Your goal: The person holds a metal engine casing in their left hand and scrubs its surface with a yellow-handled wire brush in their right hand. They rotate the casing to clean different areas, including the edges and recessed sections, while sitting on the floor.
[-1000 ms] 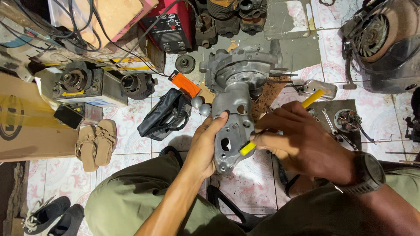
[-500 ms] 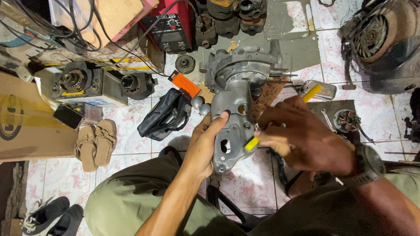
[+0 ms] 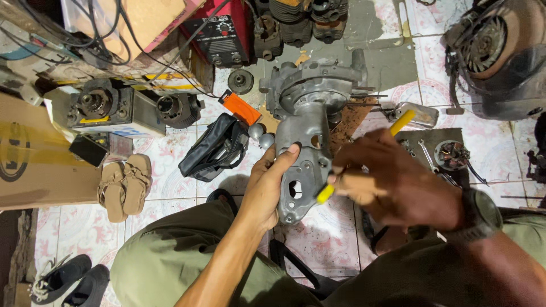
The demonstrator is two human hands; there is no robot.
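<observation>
left hand (image 3: 267, 190) still grips engine casing (image 3: 304, 153); right hand (image 3: 392, 185) clamps yellow tool (image 3: 325, 193), tip lower

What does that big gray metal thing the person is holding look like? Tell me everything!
The gray metal engine case looks like cast metal, dull silver with dark grime. It has a wide round top end and a narrower arm with several holes that points toward the person. It lies on the tiled floor. The left hand grips the arm's side, thumb on top. The right hand holds a yellow-handled tool against its edge.
</observation>
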